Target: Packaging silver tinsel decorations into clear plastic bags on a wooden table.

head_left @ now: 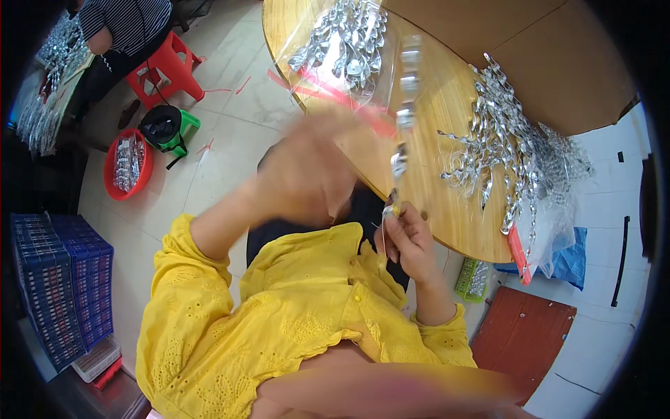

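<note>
My right hand (414,246) is closed at the table's near edge, its thumb and fingers pinching the lower end of a twisted silver strip (399,162). From my fingers the strip reaches up over the table, its upper part blurred. Thin pale thread shows by the fingertips, where a small yellowish bit also appears. My left hand (307,171) is raised to the left of the strip, above my lap. Motion smears its fingers, so whether it holds anything cannot be seen.
On the round wooden table (427,188) lie a clear bag of silver twists (349,42), pink ribbon (335,94) and a silver pile (488,133) beside a cardboard box (558,63). Leftward are a red basin (112,174), red stool (167,70), blue crates (84,272) and a seated person (129,28).
</note>
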`<state>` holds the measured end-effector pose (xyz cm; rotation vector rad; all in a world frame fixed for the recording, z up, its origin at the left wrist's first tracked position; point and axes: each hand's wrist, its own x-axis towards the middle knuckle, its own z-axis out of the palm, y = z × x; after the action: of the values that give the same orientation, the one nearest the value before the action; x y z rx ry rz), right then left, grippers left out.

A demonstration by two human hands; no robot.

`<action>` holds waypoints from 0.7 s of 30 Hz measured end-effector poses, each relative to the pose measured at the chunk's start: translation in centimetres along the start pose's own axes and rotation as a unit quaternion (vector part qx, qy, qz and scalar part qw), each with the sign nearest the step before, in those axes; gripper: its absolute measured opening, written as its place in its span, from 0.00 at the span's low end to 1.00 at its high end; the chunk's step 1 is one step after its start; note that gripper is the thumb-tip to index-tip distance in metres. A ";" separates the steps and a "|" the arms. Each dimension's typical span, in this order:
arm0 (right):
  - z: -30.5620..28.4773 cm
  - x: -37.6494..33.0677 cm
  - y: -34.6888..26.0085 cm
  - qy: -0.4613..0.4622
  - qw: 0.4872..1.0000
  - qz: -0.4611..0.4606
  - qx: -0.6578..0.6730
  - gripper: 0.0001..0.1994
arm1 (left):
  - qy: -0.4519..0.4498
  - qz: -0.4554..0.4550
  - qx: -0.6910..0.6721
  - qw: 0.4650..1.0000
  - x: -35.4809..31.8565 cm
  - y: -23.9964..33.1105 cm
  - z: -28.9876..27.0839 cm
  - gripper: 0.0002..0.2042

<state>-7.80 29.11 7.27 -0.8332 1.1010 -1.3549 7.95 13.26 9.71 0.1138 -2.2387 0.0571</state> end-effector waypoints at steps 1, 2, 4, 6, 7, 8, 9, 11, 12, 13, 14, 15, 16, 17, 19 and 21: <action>0.1 -0.2 -0.4 -0.003 0.999 0.041 -0.018 0.06 | 0.081 -0.167 -0.010 0.983 -1.1 -3.2 1.1 0.21; 0.2 -0.5 -0.4 0.002 0.996 0.081 -0.034 0.05 | 0.039 -0.196 0.071 0.977 -0.5 -6.1 1.0 0.22; 0.6 -1.0 0.3 0.022 0.986 0.073 -0.146 0.04 | 0.009 -0.247 0.107 0.963 -3.0 -10.8 2.2 0.24; 1.2 -0.8 0.4 0.041 0.966 0.033 -0.252 0.05 | -0.015 -0.263 0.083 0.961 -4.0 -12.7 3.2 0.22; 1.7 -0.4 0.3 0.041 0.966 0.034 -0.252 0.05 | -0.039 -0.278 0.059 0.958 -4.3 -13.4 3.6 0.21; 2.1 0.1 0.1 0.048 0.958 0.019 -0.282 0.05 | -0.040 -0.278 0.059 0.958 -4.4 -14.0 3.9 0.21; 2.4 0.7 0.1 0.058 0.948 0.006 -0.312 0.06 | -0.028 -0.249 0.049 0.967 -4.3 -14.4 4.3 0.18; 2.8 1.7 0.4 0.067 0.952 0.008 -0.299 0.07 | -0.018 -0.219 0.036 0.975 -4.3 -14.7 4.8 0.15; 2.9 2.3 0.5 0.074 0.955 0.007 -0.288 0.07 | 0.022 -0.306 -0.032 0.951 -3.9 -14.3 5.1 0.12; 2.7 2.9 0.9 0.082 0.943 -0.002 -0.323 0.08 | 0.062 -0.389 -0.099 0.914 -3.7 -14.1 5.3 0.10; 3.0 3.5 0.7 0.084 0.943 -0.001 -0.323 0.08 | 0.061 -0.388 -0.101 0.914 -3.8 -14.3 5.4 0.10; 3.3 4.2 0.4 0.095 0.937 -0.016 -0.335 0.08 | 0.071 -0.381 -0.115 0.915 -4.0 -14.3 5.5 0.11; 3.6 4.8 0.3 0.106 0.932 -0.031 -0.346 0.08 | 0.081 -0.374 -0.129 0.915 -4.2 -14.4 5.6 0.11; 3.5 5.6 0.7 0.106 0.932 -0.030 -0.346 0.08 | 0.081 -0.374 -0.129 0.915 -4.6 -14.5 5.7 0.11; 3.1 6.9 1.9 0.090 0.946 -0.029 -0.311 0.09 | 0.059 -0.348 -0.086 0.932 -5.3 -14.8 5.7 0.12; 3.8 7.6 1.9 0.088 0.951 -0.025 -0.294 0.09 | 0.060 -0.333 -0.051 0.940 -5.5 -15.0 5.6 0.12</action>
<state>-4.40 21.21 5.76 -1.1889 1.6760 -1.1653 8.46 -1.75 1.95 0.7799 -1.9708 -0.4081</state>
